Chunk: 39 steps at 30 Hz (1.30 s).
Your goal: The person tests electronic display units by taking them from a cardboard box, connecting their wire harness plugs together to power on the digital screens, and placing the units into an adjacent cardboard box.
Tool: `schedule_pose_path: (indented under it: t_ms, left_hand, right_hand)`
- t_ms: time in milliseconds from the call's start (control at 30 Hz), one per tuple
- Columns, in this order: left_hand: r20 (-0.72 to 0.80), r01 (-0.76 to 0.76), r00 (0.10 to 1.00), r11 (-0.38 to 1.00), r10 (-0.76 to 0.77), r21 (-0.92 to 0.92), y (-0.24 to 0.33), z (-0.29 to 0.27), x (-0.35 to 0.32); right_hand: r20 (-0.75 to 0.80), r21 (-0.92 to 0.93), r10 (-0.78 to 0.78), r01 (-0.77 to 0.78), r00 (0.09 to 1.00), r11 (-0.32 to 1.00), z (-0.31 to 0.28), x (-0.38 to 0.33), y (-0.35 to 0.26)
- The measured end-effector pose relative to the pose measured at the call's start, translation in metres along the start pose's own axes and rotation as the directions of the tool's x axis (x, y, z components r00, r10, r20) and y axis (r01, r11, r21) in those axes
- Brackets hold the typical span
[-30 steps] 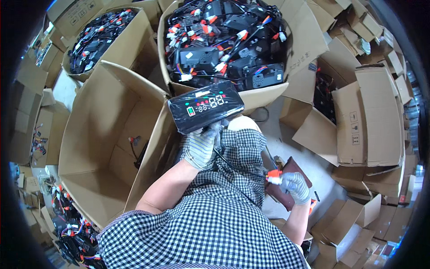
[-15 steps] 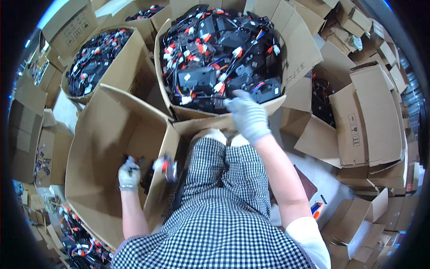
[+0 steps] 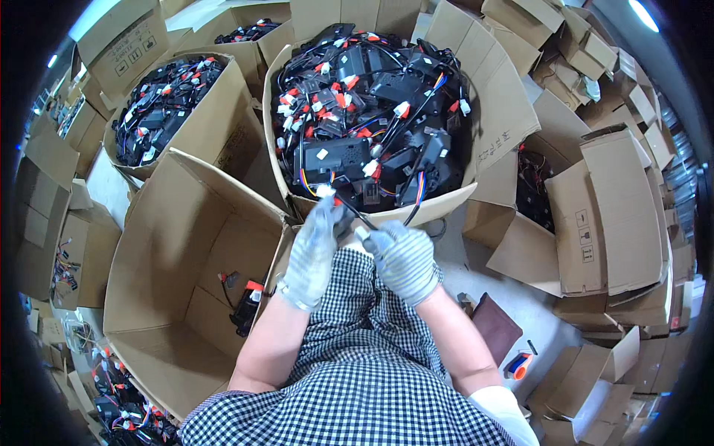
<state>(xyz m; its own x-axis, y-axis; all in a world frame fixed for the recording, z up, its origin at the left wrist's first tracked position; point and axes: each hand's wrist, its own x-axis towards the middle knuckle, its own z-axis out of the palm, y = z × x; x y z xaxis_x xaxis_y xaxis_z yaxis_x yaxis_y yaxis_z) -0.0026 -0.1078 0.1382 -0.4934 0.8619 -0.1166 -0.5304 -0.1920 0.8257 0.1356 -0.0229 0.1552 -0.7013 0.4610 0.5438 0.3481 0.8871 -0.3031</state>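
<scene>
Both my hands, in pale striped gloves, meet at the near edge of a full cardboard box (image 3: 439, 207). That box is heaped with black plastic units (image 3: 335, 157) with wires and red and white connectors. My right hand (image 3: 405, 262) is closed on a black cable (image 3: 360, 214), with a white end at the fingertips. Beside it, my left hand (image 3: 309, 256) is closed around something dark, mostly hidden by the fingers. Left of my lap, a nearly bare carton (image 3: 167, 260) holds a black unit (image 3: 245, 306) with a red-and-white connector.
Another carton of black units (image 3: 160, 108) stands at the far left. Flapped cartons (image 3: 587, 215) line the right side. On the floor lie a brown flat piece (image 3: 496, 327) and an orange-and-blue roll (image 3: 518, 366). More wired parts (image 3: 126, 405) sit at lower left.
My left hand has left the nearly bare carton and come to the full box's edge. My right hand has drawn back toward me from the pile, now with a cable.
</scene>
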Motion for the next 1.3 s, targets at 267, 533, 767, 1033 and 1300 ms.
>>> schedule_pose_path:
  t_ms: [267,533,767,1033,1300]
  left_hand:
    - [-0.115,-0.171,0.982,0.968,0.152,-0.185,0.011,0.062,0.007]
    - [0.181,-0.431,0.899,0.883,0.400,0.189,0.034,0.068,0.059]
    - [0.309,-0.532,0.845,0.740,0.437,0.411,0.037,0.069,0.056]
    - [0.535,-0.736,0.650,0.274,0.540,0.619,0.031,0.084,0.044]
    - [0.749,-0.793,0.583,0.022,0.313,0.608,0.003,0.074,0.008]
  right_hand:
    - [-0.066,0.044,-0.046,0.049,0.997,0.998,0.000,-0.030,0.005]
    - [-0.003,0.453,0.214,-0.190,0.977,0.871,0.026,0.002,0.061]
    - [0.387,0.877,0.495,-0.476,0.778,0.063,-0.074,0.008,0.052]
    - [0.439,0.869,0.391,-0.493,0.809,0.046,-0.096,0.034,0.019]
    - [0.575,0.757,0.392,-0.648,0.718,0.077,-0.105,-0.022,0.016]
